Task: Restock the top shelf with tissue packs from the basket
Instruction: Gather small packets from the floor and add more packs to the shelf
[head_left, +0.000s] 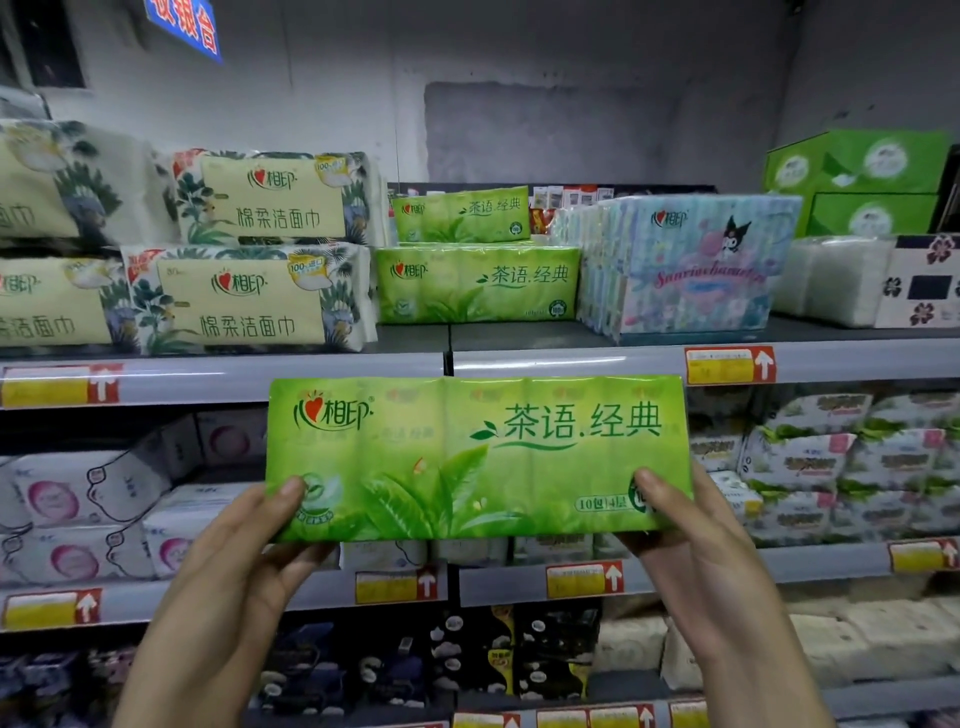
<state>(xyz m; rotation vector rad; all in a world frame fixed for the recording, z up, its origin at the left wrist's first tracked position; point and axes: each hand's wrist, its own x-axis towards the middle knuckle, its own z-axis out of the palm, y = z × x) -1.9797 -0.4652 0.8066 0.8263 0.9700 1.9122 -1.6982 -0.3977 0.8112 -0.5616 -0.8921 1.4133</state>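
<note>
I hold a green tissue pack (475, 457) upright in front of the shelves, its printed face towards me. My left hand (234, 561) grips its lower left corner, thumb on the front. My right hand (696, 551) grips the lower right corner the same way. The pack hangs just below the front edge of the top shelf (519, 358). On that shelf stands a matching green pack (478, 285), and a second green pack (462, 214) sits behind and above it. The basket is out of view.
Cream face-towel packs (249, 296) fill the top shelf's left side. A pastel cartoon-print bundle (691, 270), white packs (831, 280) and green boxes (857, 176) stand to the right. Bare shelf shows in front of the green packs. Lower shelves hold several other packaged goods.
</note>
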